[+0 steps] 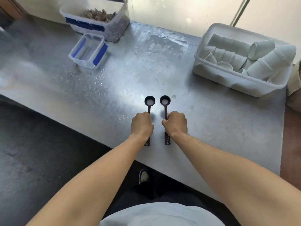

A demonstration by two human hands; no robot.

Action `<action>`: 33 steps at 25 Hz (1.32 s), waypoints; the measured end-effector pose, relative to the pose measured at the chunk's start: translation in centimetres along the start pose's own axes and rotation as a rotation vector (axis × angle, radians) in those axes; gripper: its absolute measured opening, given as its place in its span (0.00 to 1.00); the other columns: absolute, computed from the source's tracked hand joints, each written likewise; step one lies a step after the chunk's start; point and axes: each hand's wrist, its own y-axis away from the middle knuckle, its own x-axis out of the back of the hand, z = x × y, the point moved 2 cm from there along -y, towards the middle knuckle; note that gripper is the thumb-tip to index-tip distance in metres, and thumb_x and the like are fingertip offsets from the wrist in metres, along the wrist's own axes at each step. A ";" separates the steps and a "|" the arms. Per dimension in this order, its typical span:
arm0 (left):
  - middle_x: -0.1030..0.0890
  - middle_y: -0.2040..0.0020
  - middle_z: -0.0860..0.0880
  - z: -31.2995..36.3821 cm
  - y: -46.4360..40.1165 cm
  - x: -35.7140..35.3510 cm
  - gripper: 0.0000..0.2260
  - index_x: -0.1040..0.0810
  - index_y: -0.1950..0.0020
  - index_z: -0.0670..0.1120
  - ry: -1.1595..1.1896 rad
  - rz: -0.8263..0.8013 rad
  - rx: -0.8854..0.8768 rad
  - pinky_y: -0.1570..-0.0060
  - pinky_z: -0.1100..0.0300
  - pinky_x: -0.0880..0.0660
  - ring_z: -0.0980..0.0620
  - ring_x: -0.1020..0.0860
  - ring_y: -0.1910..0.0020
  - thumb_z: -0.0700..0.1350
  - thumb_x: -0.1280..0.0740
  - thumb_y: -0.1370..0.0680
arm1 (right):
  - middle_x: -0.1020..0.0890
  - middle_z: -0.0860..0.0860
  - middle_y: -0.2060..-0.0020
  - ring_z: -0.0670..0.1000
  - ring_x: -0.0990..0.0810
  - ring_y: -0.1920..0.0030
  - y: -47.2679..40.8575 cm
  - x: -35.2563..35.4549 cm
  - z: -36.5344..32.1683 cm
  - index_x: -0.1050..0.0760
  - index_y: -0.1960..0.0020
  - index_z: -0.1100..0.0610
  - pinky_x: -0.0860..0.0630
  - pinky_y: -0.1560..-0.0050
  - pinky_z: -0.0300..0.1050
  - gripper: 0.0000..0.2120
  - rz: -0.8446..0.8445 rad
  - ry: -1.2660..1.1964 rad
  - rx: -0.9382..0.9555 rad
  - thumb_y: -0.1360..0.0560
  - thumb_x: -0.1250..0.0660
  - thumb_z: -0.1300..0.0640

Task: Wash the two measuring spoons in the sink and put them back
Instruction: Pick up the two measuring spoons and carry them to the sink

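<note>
Two dark measuring spoons lie side by side on a wet steel counter (211, 119), bowls pointing away from me. The left spoon (149, 101) has its handle under my left hand (142, 125), whose fingers are curled around it. My right hand (175, 123) is closed on the handle of the right spoon (165, 101). Both bowls show a pale shine or residue inside. The perforated handle ends stick out behind my wrists. No sink is in view.
A white tub of stacked white cups (242, 62) stands at the right. At the back left are a small clear box with blue clips (88, 51) and a larger clear container with dried material (97, 18). The counter's front edge runs diagonally; dark floor lies to the left.
</note>
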 end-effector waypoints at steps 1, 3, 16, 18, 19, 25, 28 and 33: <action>0.25 0.65 0.46 -1.2 0.5 0.6 0.10 0.29 0.64 0.43 0.007 0.023 0.035 0.66 0.54 0.28 0.42 0.22 0.62 0.38 0.35 0.22 | 0.30 0.49 0.74 0.56 0.27 0.68 0.3 -0.5 -1.1 0.32 0.69 0.55 0.34 0.67 0.41 0.12 -0.028 0.006 0.030 0.29 0.32 0.60; 0.24 0.63 0.45 -3.5 1.4 1.7 0.10 0.28 0.63 0.43 0.018 0.073 0.102 0.63 0.54 0.27 0.42 0.23 0.62 0.38 0.36 0.22 | 0.30 0.50 0.74 0.57 0.28 0.68 1.0 -1.6 -3.3 0.33 0.69 0.56 0.36 0.69 0.41 0.12 -0.072 0.024 0.091 0.30 0.33 0.60; 0.18 0.52 0.39 -20.3 10.4 6.6 0.07 0.21 0.50 0.40 0.097 0.207 0.393 0.58 0.52 0.26 0.38 0.19 0.51 0.44 0.33 0.20 | 0.25 0.53 0.70 0.57 0.24 0.68 10.7 -10.9 -15.6 0.30 0.67 0.58 0.36 0.71 0.41 0.10 -0.232 0.153 0.353 0.29 0.32 0.61; 0.17 0.52 0.39 -23.4 12.1 7.5 0.06 0.21 0.50 0.40 0.106 0.227 0.444 0.58 0.51 0.26 0.39 0.18 0.51 0.44 0.32 0.20 | 0.26 0.53 0.71 0.57 0.24 0.69 12.9 -12.8 -17.7 0.31 0.69 0.58 0.35 0.71 0.41 0.11 -0.245 0.173 0.391 0.29 0.33 0.61; 0.17 0.52 0.40 -25.0 12.9 7.9 0.06 0.21 0.50 0.40 0.111 0.239 0.473 0.58 0.51 0.25 0.39 0.18 0.51 0.43 0.31 0.21 | 0.27 0.52 0.73 0.56 0.25 0.71 14.0 -13.7 -18.7 0.32 0.71 0.57 0.36 0.73 0.41 0.13 -0.245 0.181 0.413 0.30 0.33 0.61; 0.16 0.53 0.39 -34.0 17.9 10.3 0.08 0.19 0.47 0.40 0.136 0.304 0.634 0.62 0.54 0.25 0.40 0.16 0.53 0.43 0.29 0.22 | 0.20 0.54 0.67 0.54 0.21 0.68 20.3 -19.7 -25.0 0.20 0.60 0.61 0.26 0.67 0.42 0.09 -0.270 0.217 0.541 0.25 0.28 0.56; 0.16 0.51 0.39 -38.9 20.4 11.0 0.07 0.19 0.48 0.40 0.163 0.311 0.702 0.61 0.52 0.25 0.39 0.17 0.51 0.43 0.30 0.21 | 0.17 0.54 0.63 0.53 0.19 0.67 23.6 -23.4 -28.2 0.18 0.55 0.60 0.23 0.64 0.42 0.08 -0.319 0.227 0.588 0.23 0.28 0.55; 0.17 0.51 0.37 -46.1 24.5 11.6 0.05 0.20 0.51 0.39 0.206 0.347 0.807 0.61 0.52 0.30 0.36 0.19 0.50 0.41 0.31 0.21 | 0.16 0.58 0.59 0.60 0.17 0.60 28.5 -28.4 -33.7 0.19 0.57 0.61 0.21 0.60 0.47 0.08 -0.382 0.328 0.732 0.26 0.29 0.56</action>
